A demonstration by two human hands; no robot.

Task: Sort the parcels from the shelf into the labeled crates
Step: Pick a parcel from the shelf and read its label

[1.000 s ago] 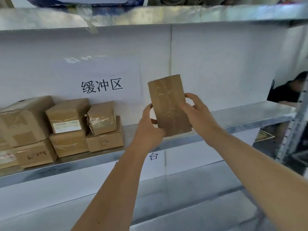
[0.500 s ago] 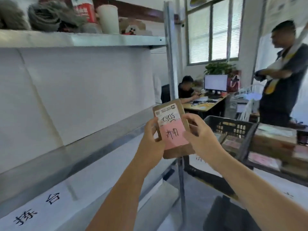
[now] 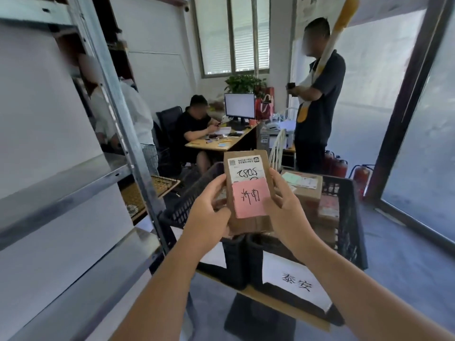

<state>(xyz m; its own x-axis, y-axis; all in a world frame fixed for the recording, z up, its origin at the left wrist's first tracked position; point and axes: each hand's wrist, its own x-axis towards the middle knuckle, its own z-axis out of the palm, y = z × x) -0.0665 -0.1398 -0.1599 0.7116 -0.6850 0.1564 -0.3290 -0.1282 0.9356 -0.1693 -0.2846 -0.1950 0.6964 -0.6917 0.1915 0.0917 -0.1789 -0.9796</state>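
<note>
I hold a flat brown parcel [image 3: 248,190] upright in front of me, with a white printed label on top and a pink handwritten label below. My left hand [image 3: 209,212] grips its left edge and lower corner. My right hand [image 3: 283,205] grips its right edge. Behind and below the parcel stand two black plastic crates: the right crate [image 3: 349,217] holds several brown parcels [image 3: 305,188] and carries a white paper label [image 3: 295,281] on its front. The left crate [image 3: 187,205] is mostly hidden by my hands.
The metal shelf [image 3: 73,183] with its upright post fills the left side. A person in dark clothes [image 3: 317,99] stands behind the crates. Another person sits at a desk [image 3: 221,143] with a monitor. Red fire extinguishers [image 3: 339,166] stand by a glass door at right.
I turned from the shelf toward the crates, carrying the parcel. It was flipped so the labelled side faces me. Both hands stayed on it.
</note>
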